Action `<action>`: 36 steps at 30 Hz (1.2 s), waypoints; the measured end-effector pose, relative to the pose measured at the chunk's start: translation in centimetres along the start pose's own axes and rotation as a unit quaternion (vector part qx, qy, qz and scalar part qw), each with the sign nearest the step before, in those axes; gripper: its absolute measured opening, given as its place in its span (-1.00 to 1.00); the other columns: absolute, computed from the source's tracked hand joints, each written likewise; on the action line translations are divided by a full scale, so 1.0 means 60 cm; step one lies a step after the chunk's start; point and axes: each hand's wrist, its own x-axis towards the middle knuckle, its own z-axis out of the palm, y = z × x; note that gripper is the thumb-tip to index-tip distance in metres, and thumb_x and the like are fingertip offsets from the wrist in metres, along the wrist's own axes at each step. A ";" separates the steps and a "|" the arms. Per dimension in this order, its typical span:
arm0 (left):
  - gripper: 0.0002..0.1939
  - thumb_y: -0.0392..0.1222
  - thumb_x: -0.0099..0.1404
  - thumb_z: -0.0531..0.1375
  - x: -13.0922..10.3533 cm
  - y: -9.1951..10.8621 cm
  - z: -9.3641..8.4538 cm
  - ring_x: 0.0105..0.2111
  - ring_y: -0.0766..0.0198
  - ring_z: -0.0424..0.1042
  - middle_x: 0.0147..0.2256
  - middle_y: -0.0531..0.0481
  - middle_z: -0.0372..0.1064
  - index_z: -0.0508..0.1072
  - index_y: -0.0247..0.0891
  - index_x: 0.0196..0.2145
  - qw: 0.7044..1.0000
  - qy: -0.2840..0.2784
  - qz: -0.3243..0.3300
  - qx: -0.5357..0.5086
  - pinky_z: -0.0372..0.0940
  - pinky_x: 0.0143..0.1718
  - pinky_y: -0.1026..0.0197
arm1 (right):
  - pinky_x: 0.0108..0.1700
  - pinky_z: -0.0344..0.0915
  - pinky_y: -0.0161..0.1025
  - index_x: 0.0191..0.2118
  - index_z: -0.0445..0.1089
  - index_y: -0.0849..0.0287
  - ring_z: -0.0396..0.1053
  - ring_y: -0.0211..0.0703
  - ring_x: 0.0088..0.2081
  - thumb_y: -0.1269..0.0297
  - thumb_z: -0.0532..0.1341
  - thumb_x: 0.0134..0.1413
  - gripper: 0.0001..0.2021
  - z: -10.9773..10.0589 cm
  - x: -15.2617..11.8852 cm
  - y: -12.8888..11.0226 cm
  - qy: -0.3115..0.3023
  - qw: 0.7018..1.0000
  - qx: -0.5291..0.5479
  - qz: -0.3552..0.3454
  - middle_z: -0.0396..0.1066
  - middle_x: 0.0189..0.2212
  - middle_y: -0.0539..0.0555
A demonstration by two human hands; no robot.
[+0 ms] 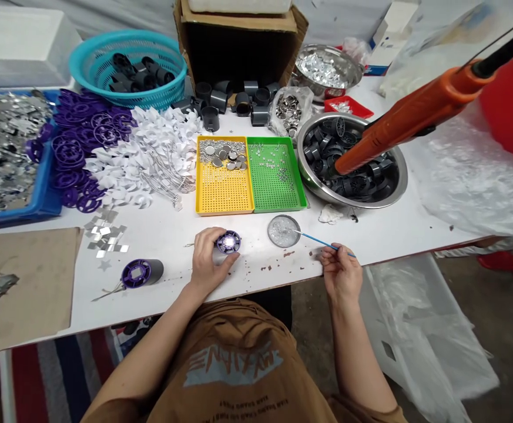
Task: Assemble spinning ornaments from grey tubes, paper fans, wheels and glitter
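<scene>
My left hand (210, 258) is closed around a small round part with a purple spoked ring (228, 241), which has a bright square piece at its centre. Between the fingers of my right hand (342, 271) is a thin blue stick (322, 240). Its pale tip reaches into a shallow round dish (284, 231) of clear, glistening material. Left of my left hand, a dark grey cylinder (154, 271) lies on its side, with a purple ring and a square piece on its end and a thin cord beside it. Small square mirror-like pieces (105, 232) lie further left.
Yellow (224, 197) and green (278, 200) trays hold small metal discs and beads. A steel bowl (399, 188) of black parts stands right, with an orange tool (397, 126) slanting over it. Purple rings (69, 150), white pieces (150, 141) and a turquoise basket (128, 41) occupy the left.
</scene>
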 end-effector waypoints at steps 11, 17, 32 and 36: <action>-0.81 -0.22 0.37 0.09 -0.003 -0.021 0.009 -0.05 0.19 0.40 -0.11 -0.10 0.43 0.44 -0.22 -0.11 0.994 0.022 -0.017 -0.107 0.33 0.00 0.06 | -0.36 0.39 -0.23 -0.31 0.49 0.17 0.44 -0.24 -0.49 0.21 0.29 0.09 -0.87 0.063 -0.058 -0.025 -0.177 0.972 -0.080 -0.136 0.49 -0.51 0.01; -0.82 -0.25 0.38 0.06 -0.008 -0.021 0.005 -0.04 0.20 0.40 -0.11 -0.11 0.43 0.43 -0.22 -0.12 0.988 0.005 -0.020 -0.152 0.33 -0.01 0.07 | -0.33 0.43 -0.17 -0.22 0.50 0.11 0.50 -0.13 -0.39 0.33 0.22 0.16 -0.88 0.096 -0.082 -0.004 -0.274 0.931 -0.160 -0.182 0.51 -0.45 0.04; -0.80 -0.23 0.40 0.03 -0.006 -0.022 0.001 -0.06 0.19 0.42 -0.11 -0.12 0.45 0.42 -0.22 -0.11 0.982 -0.008 -0.022 -0.185 0.34 -0.02 0.06 | -0.28 0.44 -0.20 -0.13 0.49 0.07 0.50 -0.18 -0.33 0.50 0.16 0.16 -0.75 0.103 -0.099 -0.002 -0.327 0.884 -0.247 -0.225 0.52 -0.33 0.04; -0.80 -0.21 0.40 0.04 -0.006 -0.021 0.001 -0.06 0.19 0.43 -0.12 -0.12 0.46 0.42 -0.22 -0.11 0.983 -0.004 -0.021 -0.183 0.36 -0.04 0.07 | -0.27 0.43 -0.17 -0.12 0.48 0.08 0.49 -0.17 -0.33 0.53 0.15 0.16 -0.73 0.105 -0.104 -0.004 -0.354 0.864 -0.255 -0.252 0.51 -0.35 0.05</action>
